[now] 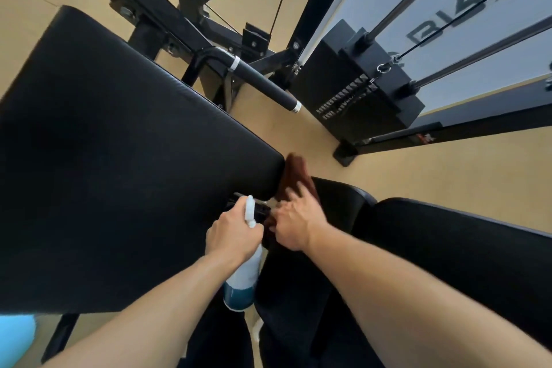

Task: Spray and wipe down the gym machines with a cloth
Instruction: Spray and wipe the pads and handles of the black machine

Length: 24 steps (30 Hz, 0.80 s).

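A large black padded back rest [125,164] fills the left of the head view. My left hand [231,234] grips the neck of a white spray bottle [243,281] with blue liquid at its base, nozzle pointing up toward the pad's lower corner. A brown cloth [295,173] lies against the pad's right corner and over a black seat pad [343,197]. My right hand [295,224] rests on the cloth's lower part, fingers bent over it.
A black foam-covered handle [265,84] juts out beyond the pad. The weight stack [358,92] with guide rods and cable stands at the right on a tan floor [433,170]. My dark trouser legs [448,263] fill the lower right. A blue object [15,337] shows at lower left.
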### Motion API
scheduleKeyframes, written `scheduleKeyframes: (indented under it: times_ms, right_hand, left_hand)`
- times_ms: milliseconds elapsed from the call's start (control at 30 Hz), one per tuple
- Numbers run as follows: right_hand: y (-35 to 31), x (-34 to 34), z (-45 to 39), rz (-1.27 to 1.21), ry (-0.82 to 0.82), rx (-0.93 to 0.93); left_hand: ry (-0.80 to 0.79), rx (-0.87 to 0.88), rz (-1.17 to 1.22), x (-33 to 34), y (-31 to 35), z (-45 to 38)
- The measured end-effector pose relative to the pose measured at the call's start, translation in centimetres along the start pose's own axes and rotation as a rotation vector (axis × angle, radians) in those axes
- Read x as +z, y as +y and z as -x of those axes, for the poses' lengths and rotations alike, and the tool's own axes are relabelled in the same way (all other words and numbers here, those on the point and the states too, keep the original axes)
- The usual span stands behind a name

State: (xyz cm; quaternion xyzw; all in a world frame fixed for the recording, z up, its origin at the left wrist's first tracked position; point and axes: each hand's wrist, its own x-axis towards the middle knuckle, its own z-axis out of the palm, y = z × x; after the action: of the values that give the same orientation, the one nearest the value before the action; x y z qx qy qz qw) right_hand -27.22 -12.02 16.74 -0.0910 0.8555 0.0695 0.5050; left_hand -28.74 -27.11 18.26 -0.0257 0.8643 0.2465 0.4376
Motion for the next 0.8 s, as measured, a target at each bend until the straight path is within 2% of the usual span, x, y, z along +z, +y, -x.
scheduleKeyframes:
  times_ms: [167, 367, 467, 633, 700, 800]
  right_hand:
    - [-7.4, 4.9, 3.8, -0.001, -0.1, -0.129]
    - [-10.8, 6.6, 8.5, 0.085, -0.076, -0.189]
    - [-11.7, 7.5, 12.3, 0.14, -0.038, -0.173]
    - [-12.3, 8.9, 21.7, 0.276, 0.12, -0.121]
    - [-12.7, 9.2, 26.6, 0.343, 0.198, -0.086]
    - [-13.1, 9.2, 31.6, 0.406, 0.212, -0.023]
  left_hand:
    - [0.101, -0.028, 0.039, -0.7, -1.7, 2.9]
    - [0.255, -0.041, 0.033, 0.8, -4.9, 9.8]
    - [0.306, -0.032, 0.068, 2.9, -5.8, 14.4]
    - [0.404, 0.024, 0.483, 7.0, -6.0, 23.9]
    - [0.407, 0.042, 0.483, 8.3, -6.0, 28.6]
    - [0.396, 0.079, 0.419, 8.7, -6.2, 32.2]
